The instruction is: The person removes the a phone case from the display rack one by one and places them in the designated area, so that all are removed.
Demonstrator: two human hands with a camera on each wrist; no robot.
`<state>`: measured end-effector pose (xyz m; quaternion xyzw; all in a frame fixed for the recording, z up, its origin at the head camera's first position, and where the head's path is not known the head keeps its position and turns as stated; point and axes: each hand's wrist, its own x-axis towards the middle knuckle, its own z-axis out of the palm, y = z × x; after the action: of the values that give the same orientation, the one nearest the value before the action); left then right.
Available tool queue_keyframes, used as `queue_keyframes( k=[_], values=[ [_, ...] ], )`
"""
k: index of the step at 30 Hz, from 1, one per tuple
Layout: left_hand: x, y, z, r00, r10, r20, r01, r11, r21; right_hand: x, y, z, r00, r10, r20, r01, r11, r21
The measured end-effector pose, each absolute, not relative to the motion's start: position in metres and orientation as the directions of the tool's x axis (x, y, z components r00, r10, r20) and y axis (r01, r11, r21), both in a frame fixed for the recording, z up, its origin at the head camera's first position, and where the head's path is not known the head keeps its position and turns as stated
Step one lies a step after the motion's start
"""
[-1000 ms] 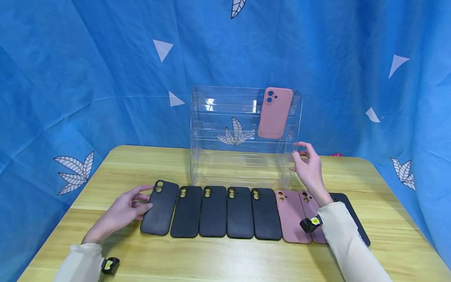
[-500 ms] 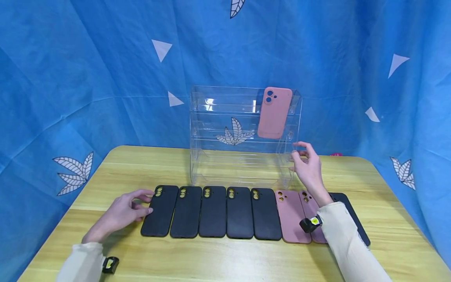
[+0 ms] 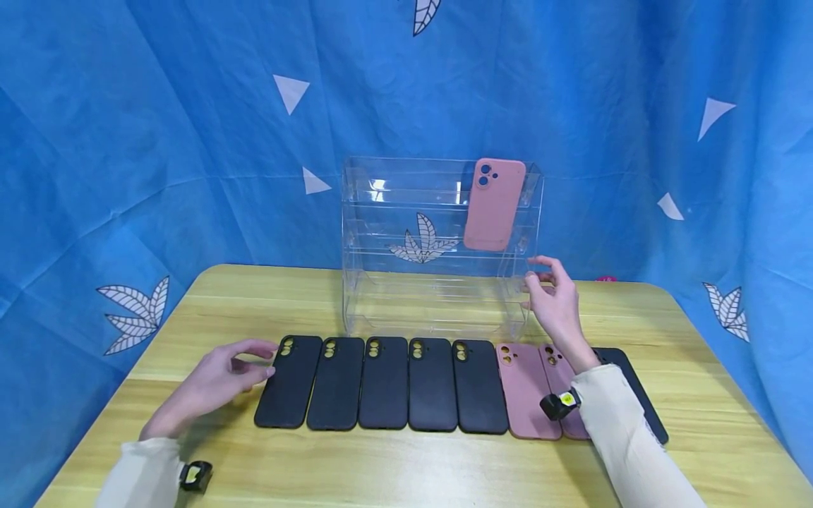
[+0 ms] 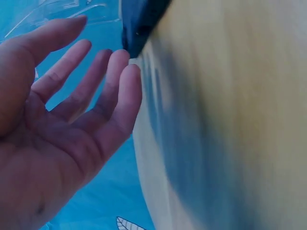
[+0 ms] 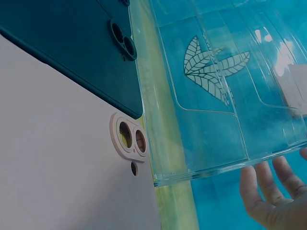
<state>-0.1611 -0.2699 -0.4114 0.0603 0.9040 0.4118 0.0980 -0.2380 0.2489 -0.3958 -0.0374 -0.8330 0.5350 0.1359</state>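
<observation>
My left hand (image 3: 222,377) hovers at the left edge of the leftmost black phone case (image 3: 288,381), its fingers loosely bent and holding nothing. In the left wrist view, the left fingers (image 4: 127,88) lie apart, below a dark case corner (image 4: 139,28). My right hand (image 3: 555,303) is at the right side of a clear acrylic display rack (image 3: 438,303), fingertips right at its side edge. The right wrist view shows those fingers (image 5: 264,184) spread along that edge. A pink phone case (image 3: 495,204) leans upright on the rack's upper right tier.
Several black cases and two pink cases (image 3: 527,391) lie flat in a row before the rack. Another black case (image 3: 635,395) at the right end is partly behind my right forearm. A blue patterned curtain (image 3: 222,141) hangs behind the wooden table (image 3: 381,466).
The leftmost black case has shifted slightly towards me and lies level with the row. My left hand has let go and drawn slightly left. The right hand stays at the rack.
</observation>
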Motion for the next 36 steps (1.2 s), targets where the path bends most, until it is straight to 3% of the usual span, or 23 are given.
queue_keyframes(
  k=[23, 36],
  values=[
    [-0.175, -0.21, -0.387, -0.966, 0.219, 0.135, 0.23, 0.504, 0.833, -0.239, 0.248, -0.398, -0.959, 0.22, 0.177, -0.073, 0.412, -0.908],
    [-0.189, -0.166, -0.376, -0.946, 0.253, 0.201, 0.29, 0.392, 0.873, -0.237, 0.257, -0.4, -0.975, 0.148, 0.164, -0.115, 0.291, -0.95]
  ],
)
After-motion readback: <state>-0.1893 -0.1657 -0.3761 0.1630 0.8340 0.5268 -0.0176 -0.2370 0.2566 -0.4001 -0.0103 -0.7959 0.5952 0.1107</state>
